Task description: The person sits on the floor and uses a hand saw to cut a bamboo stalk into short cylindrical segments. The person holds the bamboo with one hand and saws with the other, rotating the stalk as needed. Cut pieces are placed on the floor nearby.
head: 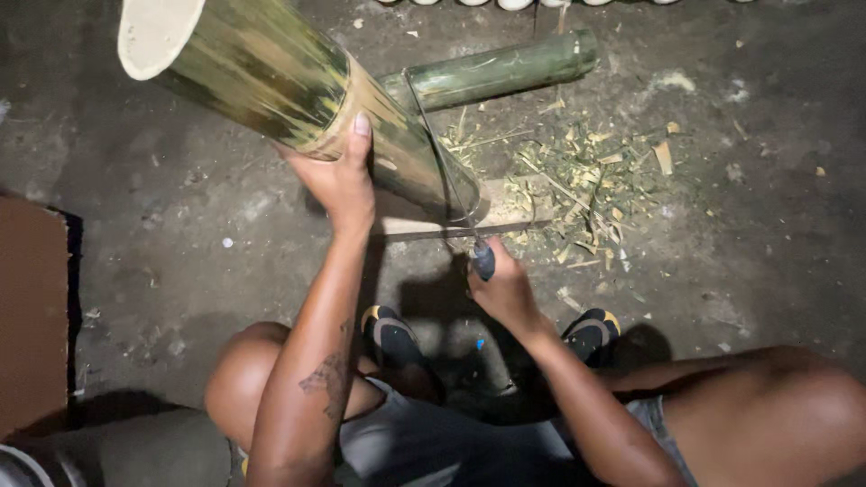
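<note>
1. The left hand [338, 180] grips the thick bamboo [271, 86] from below, thumb up its side; a firm hold there steadies the tilted culm.
2. Just right of that hand, the saw [446, 194] bites the bamboo's lower end on a wood block [505, 203].
3. The right hand [501, 289] is closed on the saw handle; long, level strokes look best.
4. Shavings [586, 180] lie beyond it.

bare floor [180, 225] lies open left; bamboo scraps [586, 180] clutter the right.
</note>
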